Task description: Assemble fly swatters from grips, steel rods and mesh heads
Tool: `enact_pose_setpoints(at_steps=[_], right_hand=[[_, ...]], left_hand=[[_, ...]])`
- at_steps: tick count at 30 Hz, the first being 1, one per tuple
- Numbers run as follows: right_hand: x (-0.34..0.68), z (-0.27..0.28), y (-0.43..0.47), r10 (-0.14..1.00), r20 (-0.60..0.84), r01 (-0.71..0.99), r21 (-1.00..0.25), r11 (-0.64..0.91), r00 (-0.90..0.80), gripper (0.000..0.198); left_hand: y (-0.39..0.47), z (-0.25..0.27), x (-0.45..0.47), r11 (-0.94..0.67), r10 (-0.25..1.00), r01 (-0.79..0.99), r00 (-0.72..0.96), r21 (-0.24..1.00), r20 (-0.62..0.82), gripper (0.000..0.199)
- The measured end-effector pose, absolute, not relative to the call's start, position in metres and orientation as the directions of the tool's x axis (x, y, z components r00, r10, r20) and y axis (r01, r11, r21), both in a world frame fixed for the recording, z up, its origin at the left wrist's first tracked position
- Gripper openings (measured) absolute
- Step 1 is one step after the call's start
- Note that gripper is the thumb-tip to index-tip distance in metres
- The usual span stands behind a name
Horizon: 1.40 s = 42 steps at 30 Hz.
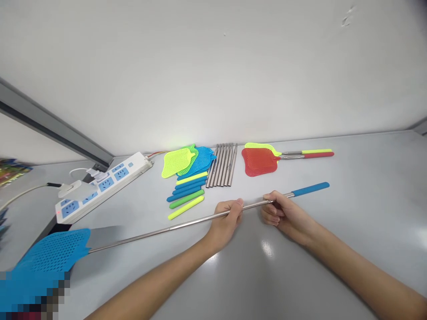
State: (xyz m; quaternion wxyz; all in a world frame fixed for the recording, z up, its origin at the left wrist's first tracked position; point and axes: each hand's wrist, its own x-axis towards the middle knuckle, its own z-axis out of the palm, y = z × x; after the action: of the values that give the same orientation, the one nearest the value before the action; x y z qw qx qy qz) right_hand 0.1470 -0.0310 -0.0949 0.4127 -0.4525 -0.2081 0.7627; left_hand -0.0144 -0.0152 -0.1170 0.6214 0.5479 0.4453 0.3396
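A blue fly swatter with a long metal telescopic rod [187, 223] stretches across in front of me, its mesh head [60, 251] at the lower left and its blue grip [310, 189] at the right. My left hand [227, 222] is closed around the middle of the rod, thumb on top. Nearer the grip, my right hand [280, 211] pinches the rod between thumb and fingers. Behind my hands lie loose coloured handle sleeves [187, 198], a row of metal rods [223, 166] and loose swatter heads [178, 161] in yellow, green and blue.
A red fly swatter [260, 162] and a yellow fly swatter [316, 151] lie at the back right, partly overlapping. On the left a white power strip [106, 186] holds plugged-in adapters with cables. A pale wall [213, 71] rises behind the grey table [367, 186].
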Motion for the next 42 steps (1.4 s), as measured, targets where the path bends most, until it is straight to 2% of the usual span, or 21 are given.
enact_pose_setpoints(at_steps=[12,16,20,23,28,31,35,40,42], right_hand=[[0.145,-0.091,-0.033,0.843,-0.462,-0.411,-0.736,-0.538,-0.276,0.038],[0.144,-0.091,-0.033,0.852,-0.438,-0.412,-0.747,-0.522,-0.285,0.037],[0.143,-0.092,-0.035,0.836,-0.416,-0.325,-0.784,-0.529,-0.358,0.039],[0.144,-0.095,-0.035,0.821,-0.408,-0.319,-0.778,-0.541,-0.399,0.042],[0.146,-0.096,-0.032,0.830,-0.423,-0.349,-0.764,-0.543,-0.363,0.043],[0.148,-0.095,-0.031,0.827,-0.417,-0.322,-0.778,-0.540,-0.377,0.042],[0.148,-0.095,-0.032,0.810,-0.402,-0.282,-0.792,-0.542,-0.427,0.041],[0.142,-0.097,-0.039,0.741,-0.401,-0.232,-0.775,-0.588,-0.538,0.042],[0.139,-0.098,-0.042,0.724,-0.422,-0.244,-0.747,-0.619,-0.545,0.041]], left_hand=[[-0.014,-0.119,-0.013,0.200,0.897,-0.032,0.408,0.979,-0.170,0.045],[-0.015,-0.118,-0.014,0.203,0.876,-0.001,0.447,0.979,-0.181,0.045],[-0.016,-0.118,-0.015,0.193,0.860,0.056,0.471,0.980,-0.196,0.045],[-0.015,-0.118,-0.015,0.196,0.860,0.034,0.474,0.980,-0.189,0.045],[-0.015,-0.119,-0.015,0.191,0.874,-0.037,0.461,0.981,-0.152,0.044],[-0.015,-0.119,-0.017,0.170,0.869,-0.014,0.473,0.985,-0.143,0.045],[-0.016,-0.113,-0.017,0.141,0.828,0.062,0.540,0.988,-0.152,0.044],[-0.019,-0.107,-0.017,0.151,0.663,0.071,0.732,0.986,-0.155,0.044],[-0.019,-0.108,-0.017,0.139,0.647,0.108,0.743,0.984,-0.173,0.047]])
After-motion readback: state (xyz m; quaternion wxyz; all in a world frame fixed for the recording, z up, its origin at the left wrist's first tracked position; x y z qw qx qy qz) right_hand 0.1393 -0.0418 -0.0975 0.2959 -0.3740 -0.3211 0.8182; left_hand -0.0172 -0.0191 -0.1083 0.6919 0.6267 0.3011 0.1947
